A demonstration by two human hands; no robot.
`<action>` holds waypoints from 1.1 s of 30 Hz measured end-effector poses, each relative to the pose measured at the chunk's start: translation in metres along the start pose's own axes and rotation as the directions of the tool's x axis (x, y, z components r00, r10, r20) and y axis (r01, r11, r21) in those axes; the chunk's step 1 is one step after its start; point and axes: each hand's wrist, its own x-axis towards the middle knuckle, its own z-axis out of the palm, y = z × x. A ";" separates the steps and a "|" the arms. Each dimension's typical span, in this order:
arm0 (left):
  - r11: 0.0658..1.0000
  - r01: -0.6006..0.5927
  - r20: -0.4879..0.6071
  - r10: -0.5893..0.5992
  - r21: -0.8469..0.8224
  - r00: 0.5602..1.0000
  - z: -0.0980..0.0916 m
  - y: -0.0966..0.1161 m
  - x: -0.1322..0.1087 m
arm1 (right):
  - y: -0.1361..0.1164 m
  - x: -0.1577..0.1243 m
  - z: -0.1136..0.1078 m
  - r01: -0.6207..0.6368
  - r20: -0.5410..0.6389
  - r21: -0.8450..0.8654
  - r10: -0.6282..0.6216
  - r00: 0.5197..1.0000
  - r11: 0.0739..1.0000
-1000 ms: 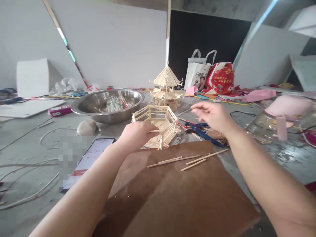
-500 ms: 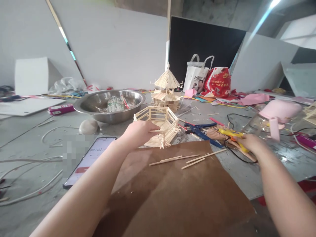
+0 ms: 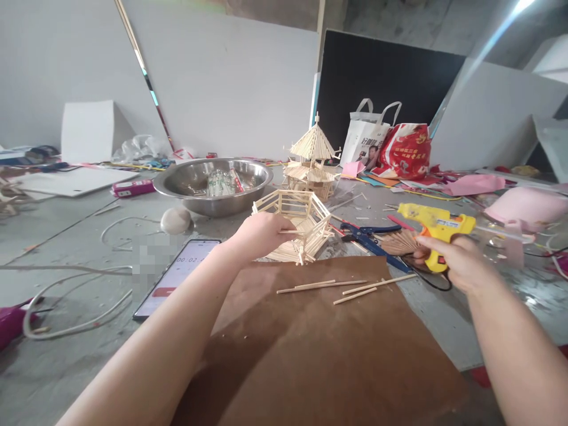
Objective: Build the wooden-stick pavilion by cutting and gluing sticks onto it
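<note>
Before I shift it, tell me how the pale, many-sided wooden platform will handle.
The pale, many-sided wooden platform is probably light, given its open framework. Its slim rails look stiff but could snap if squeezed. Its broad base should resist tipping.

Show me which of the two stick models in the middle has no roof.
The nearer model, at the left hand: its railed floor lies open from above. The other model, behind it, carries tiered roofs rising to a point.

1 black panel (image 3: 381, 77) stands between pale panels (image 3: 213, 77), near bright light (image 3: 510, 23).
</note>
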 end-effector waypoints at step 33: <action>0.999 0.003 0.017 -0.004 0.050 1.000 0.002 0.001 0.001 | -0.003 -0.043 0.105 0.669 0.390 -0.218 -0.565 0.727 0.711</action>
